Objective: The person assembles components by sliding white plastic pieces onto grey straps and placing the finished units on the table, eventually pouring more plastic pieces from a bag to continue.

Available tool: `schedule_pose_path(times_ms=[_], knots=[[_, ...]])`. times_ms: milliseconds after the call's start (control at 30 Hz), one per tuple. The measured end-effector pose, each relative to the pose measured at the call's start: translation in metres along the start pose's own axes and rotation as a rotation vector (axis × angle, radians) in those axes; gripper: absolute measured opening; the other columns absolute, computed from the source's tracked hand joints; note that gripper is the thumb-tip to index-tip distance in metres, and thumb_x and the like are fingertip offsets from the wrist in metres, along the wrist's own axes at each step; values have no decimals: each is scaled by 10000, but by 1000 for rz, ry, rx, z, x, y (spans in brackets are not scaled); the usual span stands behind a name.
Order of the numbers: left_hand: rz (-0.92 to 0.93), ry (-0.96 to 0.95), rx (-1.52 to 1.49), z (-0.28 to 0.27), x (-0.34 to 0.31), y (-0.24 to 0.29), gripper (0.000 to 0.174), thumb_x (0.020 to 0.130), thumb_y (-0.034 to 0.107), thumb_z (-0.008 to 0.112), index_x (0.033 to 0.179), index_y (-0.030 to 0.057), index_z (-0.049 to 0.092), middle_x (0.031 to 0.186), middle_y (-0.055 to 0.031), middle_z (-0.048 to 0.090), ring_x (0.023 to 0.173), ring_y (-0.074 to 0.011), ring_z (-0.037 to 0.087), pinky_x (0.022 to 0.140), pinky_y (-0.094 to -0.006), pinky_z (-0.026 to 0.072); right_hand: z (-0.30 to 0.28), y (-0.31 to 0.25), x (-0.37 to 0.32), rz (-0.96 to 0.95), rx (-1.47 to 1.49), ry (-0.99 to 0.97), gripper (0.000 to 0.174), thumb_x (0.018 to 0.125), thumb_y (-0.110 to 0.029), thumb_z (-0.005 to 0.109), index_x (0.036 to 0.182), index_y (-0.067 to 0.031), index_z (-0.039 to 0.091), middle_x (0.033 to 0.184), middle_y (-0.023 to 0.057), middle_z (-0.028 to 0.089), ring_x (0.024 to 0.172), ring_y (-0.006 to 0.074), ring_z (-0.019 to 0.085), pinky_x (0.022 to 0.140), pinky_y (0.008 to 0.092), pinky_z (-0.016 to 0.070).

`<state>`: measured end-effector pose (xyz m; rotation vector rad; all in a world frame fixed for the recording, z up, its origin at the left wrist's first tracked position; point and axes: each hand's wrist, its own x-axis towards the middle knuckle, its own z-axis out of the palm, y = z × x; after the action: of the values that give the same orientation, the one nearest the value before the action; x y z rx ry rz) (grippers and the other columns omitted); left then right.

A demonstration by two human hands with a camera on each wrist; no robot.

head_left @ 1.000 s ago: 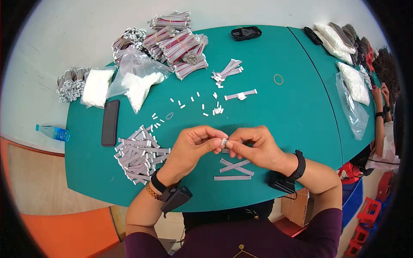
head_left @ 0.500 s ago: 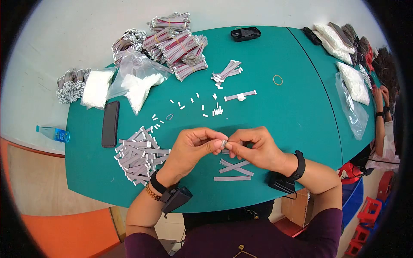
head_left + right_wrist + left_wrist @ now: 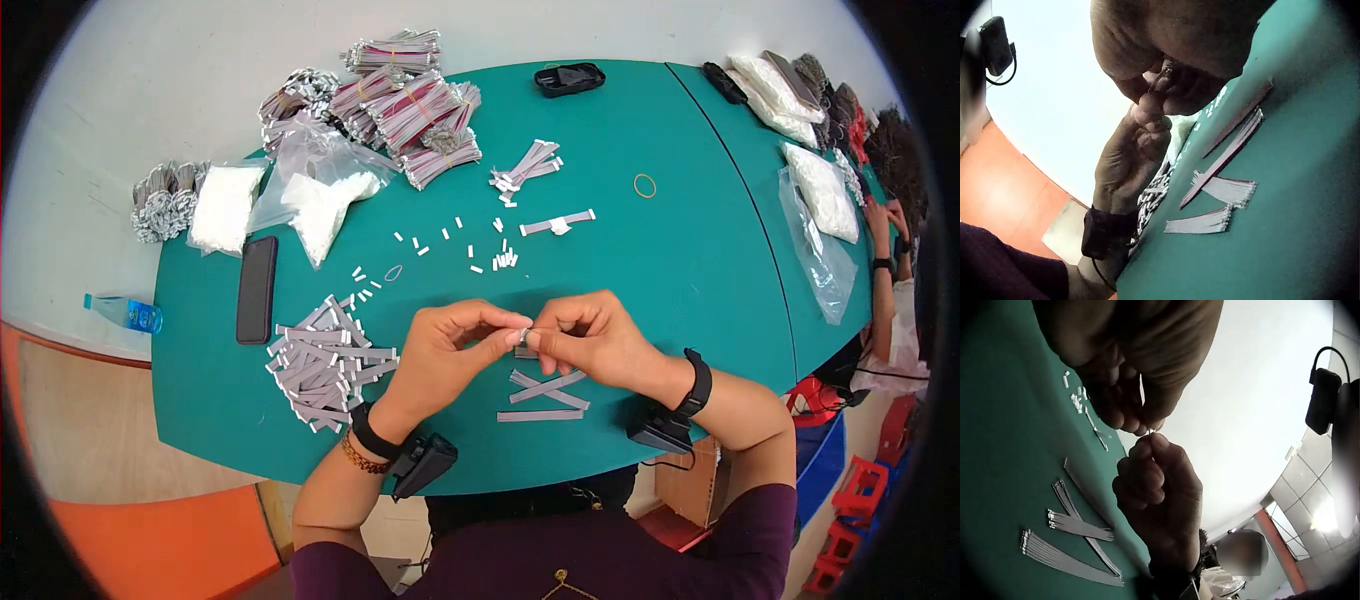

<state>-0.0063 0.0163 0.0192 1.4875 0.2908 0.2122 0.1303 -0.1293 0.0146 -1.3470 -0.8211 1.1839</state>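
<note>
My left hand (image 3: 448,348) and right hand (image 3: 598,342) meet fingertip to fingertip over the front of the table. Between the left thumb and index finger is a small white connector (image 3: 522,337), mostly covered by the fingertips. My right hand pinches a short grey ribbon cable (image 3: 1165,70), its metal-tipped end showing under the palm in the right wrist view. Just below the hands lie loose ribbon cables (image 3: 545,414), two of them crossed. A heap of cables with white connectors (image 3: 325,365) is beside my left hand.
Loose white connectors (image 3: 505,260) are scattered ahead of the hands. Farther back lie a small cable stack (image 3: 528,168), banded cable bundles (image 3: 415,110) and bags of white parts (image 3: 228,205). A phone (image 3: 257,290) is at left, a rubber band (image 3: 645,186) at right. Another person's hands (image 3: 885,215) show far right.
Both hands stay together in nearly the same place, with small shifts of the fingers. The left wrist has turned slightly. The white piece between the fingertips is more covered now.
</note>
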Motion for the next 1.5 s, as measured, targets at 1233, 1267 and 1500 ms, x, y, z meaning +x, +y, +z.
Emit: schedule_pose_path(times_ms=[1233,1267,1500], knots=[[-97,-50,-161,-1,-1,-2,133,835,52,651,950,-16,646,875,-54,654,795,-90,597,728,-220,486,3,3,-1,-55,41,-6,200,881,-144,607,715,-34,587,608,-26,544,561,9,453,478,185,341],[-97,-33,-151,0,-1,-1,126,829,39,652,942,-15,645,866,-53,651,775,-90,588,710,-217,480,3,3,0,-57,33,2,200,880,-141,606,712,-34,587,609,-26,544,562,10,455,479,186,343],[-40,-20,-50,2,-1,-4,148,836,46,650,969,-18,646,890,-48,654,834,-94,604,745,-216,485,4,4,0,-75,8,41,203,877,-140,604,703,-38,585,609,-25,547,559,10,462,474,182,349]])
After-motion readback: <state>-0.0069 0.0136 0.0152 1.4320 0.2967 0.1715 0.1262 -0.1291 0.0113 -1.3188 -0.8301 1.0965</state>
